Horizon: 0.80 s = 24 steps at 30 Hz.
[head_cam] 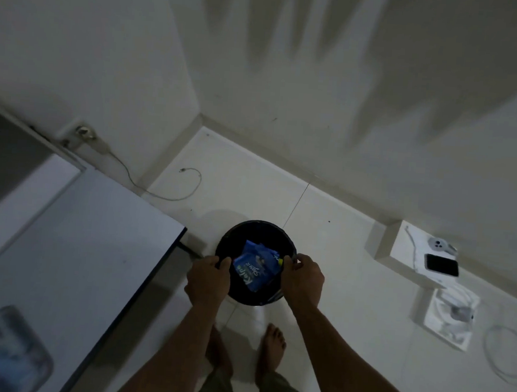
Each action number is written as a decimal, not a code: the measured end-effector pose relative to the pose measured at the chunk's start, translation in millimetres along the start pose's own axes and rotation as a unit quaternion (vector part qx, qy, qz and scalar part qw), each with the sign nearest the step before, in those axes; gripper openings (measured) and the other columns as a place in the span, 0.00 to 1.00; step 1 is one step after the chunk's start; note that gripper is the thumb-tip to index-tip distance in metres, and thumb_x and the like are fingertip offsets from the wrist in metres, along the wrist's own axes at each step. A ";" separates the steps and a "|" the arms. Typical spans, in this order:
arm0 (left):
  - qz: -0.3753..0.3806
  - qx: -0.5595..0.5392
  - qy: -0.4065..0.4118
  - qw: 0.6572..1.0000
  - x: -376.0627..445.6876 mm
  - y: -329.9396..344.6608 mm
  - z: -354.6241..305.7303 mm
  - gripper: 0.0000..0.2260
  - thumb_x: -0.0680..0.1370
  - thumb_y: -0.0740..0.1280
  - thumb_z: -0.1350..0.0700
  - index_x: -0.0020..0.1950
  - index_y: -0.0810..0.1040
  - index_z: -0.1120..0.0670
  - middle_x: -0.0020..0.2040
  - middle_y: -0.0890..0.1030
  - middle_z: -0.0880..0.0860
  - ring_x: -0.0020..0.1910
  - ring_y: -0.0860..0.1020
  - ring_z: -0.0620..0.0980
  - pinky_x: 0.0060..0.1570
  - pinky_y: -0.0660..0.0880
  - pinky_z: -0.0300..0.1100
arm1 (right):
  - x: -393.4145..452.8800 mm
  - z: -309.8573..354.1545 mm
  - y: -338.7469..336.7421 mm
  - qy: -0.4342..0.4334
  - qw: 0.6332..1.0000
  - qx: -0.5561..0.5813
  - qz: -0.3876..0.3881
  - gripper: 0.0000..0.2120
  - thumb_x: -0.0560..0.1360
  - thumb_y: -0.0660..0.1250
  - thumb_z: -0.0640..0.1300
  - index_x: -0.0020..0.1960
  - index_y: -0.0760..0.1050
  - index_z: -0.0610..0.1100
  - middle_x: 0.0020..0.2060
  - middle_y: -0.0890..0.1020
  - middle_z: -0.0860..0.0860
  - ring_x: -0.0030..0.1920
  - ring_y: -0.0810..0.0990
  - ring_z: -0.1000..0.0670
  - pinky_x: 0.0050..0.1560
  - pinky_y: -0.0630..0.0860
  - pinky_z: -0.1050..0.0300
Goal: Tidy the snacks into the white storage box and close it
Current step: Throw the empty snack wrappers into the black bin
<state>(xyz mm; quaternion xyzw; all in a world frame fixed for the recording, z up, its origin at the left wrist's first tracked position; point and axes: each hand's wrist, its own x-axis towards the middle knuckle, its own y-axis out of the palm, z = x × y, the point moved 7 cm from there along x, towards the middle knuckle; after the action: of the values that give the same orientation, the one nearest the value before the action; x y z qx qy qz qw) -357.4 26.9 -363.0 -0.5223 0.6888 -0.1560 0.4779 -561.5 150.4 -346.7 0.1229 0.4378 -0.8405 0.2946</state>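
Left hand [207, 279]: I grip the black bucket [257, 235] rim.
Right hand [303, 280]: I grip the opposite rim.
Progress: blue snack packet [253, 269] inside bucket; white storage box not visible, boxing and closing outstanding.

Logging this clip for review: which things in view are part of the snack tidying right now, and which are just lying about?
In use:
- black round bin, held at the rim by the left hand and right hand
- blue snack packet inside the bin

Lying about:
- dark phone on the low ledge
- white cable on the floor
- white table
- clear container on the table
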 end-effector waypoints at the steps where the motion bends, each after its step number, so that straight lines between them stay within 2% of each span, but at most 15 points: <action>1: -0.005 -0.008 0.011 1.000 -4.4 -6.7 -3.0 0.18 0.77 0.66 0.44 0.49 0.82 0.58 0.48 0.83 0.57 0.49 0.80 0.58 0.50 0.78 0.52 | -2.9 5.6 -5.2 -0.007 1.000 -0.001 0.003 0.17 0.78 0.65 0.51 0.61 0.78 0.40 0.54 0.83 0.42 0.55 0.80 0.42 0.50 0.75 0.55; 5: -0.041 -0.056 0.032 0.997 -17.9 -30.7 -11.7 0.21 0.75 0.65 0.40 0.48 0.82 0.58 0.45 0.84 0.56 0.46 0.81 0.56 0.47 0.79 0.48 | -11.5 35.1 -21.3 -0.045 0.999 0.010 0.023 0.20 0.79 0.65 0.49 0.67 0.75 0.40 0.58 0.81 0.42 0.60 0.78 0.42 0.56 0.74 0.54; 10: -0.079 -0.149 0.043 0.985 -44.1 -63.3 -22.3 0.17 0.74 0.71 0.50 0.46 0.80 0.65 0.45 0.82 0.65 0.47 0.81 0.62 0.47 0.77 0.48 | -21.7 60.1 -26.7 -0.098 0.993 0.028 0.056 0.18 0.77 0.66 0.47 0.63 0.77 0.39 0.49 0.84 0.41 0.55 0.81 0.41 0.58 0.74 0.54; 13: -0.118 -0.175 0.039 0.977 -65.5 -93.1 -12.8 0.15 0.73 0.73 0.51 0.51 0.83 0.62 0.46 0.84 0.59 0.47 0.82 0.57 0.51 0.78 0.45 | -40.9 78.4 -27.2 -0.130 0.988 0.024 0.075 0.18 0.77 0.66 0.47 0.64 0.77 0.40 0.54 0.84 0.42 0.58 0.80 0.41 0.62 0.72 0.53; 17: -0.150 -0.229 0.011 0.962 -88.2 -137.0 14.7 0.13 0.73 0.75 0.52 0.52 0.84 0.58 0.45 0.85 0.53 0.44 0.82 0.49 0.49 0.77 0.37 | -78.3 109.8 -20.3 -0.166 0.979 0.059 0.105 0.17 0.76 0.69 0.45 0.62 0.79 0.38 0.52 0.84 0.40 0.55 0.81 0.41 0.62 0.72 0.54; 20: -0.170 -0.287 0.007 0.943 -108.4 -175.4 46.3 0.14 0.72 0.75 0.53 0.54 0.83 0.58 0.49 0.84 0.53 0.48 0.81 0.49 0.52 0.74 0.35 | -117.9 135.5 -6.9 -0.191 0.970 0.076 0.131 0.16 0.75 0.71 0.46 0.59 0.80 0.39 0.51 0.84 0.41 0.54 0.82 0.42 0.62 0.72 0.55; 24: -0.212 -0.330 0.006 0.920 -143.7 -233.5 110.1 0.13 0.72 0.76 0.53 0.53 0.84 0.57 0.47 0.84 0.54 0.46 0.82 0.48 0.48 0.74 0.34 | -192.9 172.1 23.3 -0.261 0.945 0.066 0.184 0.16 0.74 0.72 0.48 0.58 0.82 0.40 0.50 0.84 0.43 0.55 0.81 0.42 0.63 0.73 0.52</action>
<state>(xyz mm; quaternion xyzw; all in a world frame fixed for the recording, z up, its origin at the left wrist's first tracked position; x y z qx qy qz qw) -134.2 88.2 -179.5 -0.7829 0.5776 -0.0207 0.2305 -385.1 75.7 -171.5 -0.0031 0.2585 -0.8017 0.5389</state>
